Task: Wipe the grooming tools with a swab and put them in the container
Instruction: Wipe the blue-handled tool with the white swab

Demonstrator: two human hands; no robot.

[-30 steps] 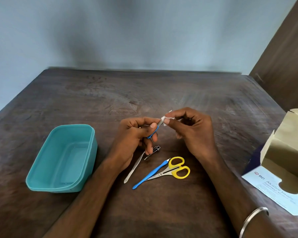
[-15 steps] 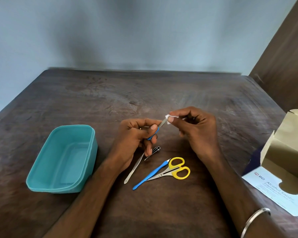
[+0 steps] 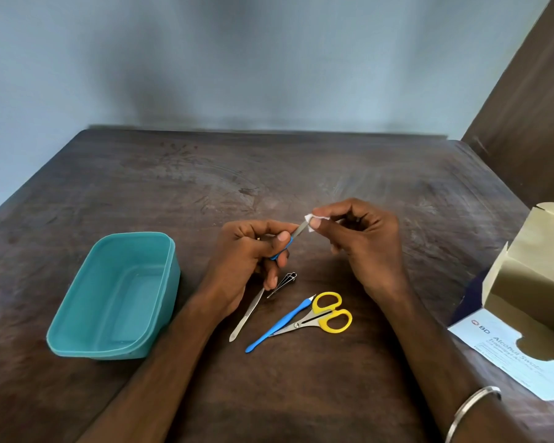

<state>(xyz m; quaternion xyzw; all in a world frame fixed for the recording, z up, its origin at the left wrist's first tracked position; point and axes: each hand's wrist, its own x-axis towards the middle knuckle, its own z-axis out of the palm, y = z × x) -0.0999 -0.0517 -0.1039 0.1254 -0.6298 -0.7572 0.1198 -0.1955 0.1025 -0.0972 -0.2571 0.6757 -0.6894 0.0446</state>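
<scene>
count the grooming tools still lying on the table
4, all between the forearms: tweezers by the left hand, a small metal tool beside them, a blue stick and scissors touching. A fifth is held; none seem hidden.

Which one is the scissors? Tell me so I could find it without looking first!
Start at the teal container on the left of the wooden table, then look right, past the silver tweezers. The scissors lie flat near the front, touching a blue-handled tool. They are the only tool with two bright yellow finger loops.
</scene>
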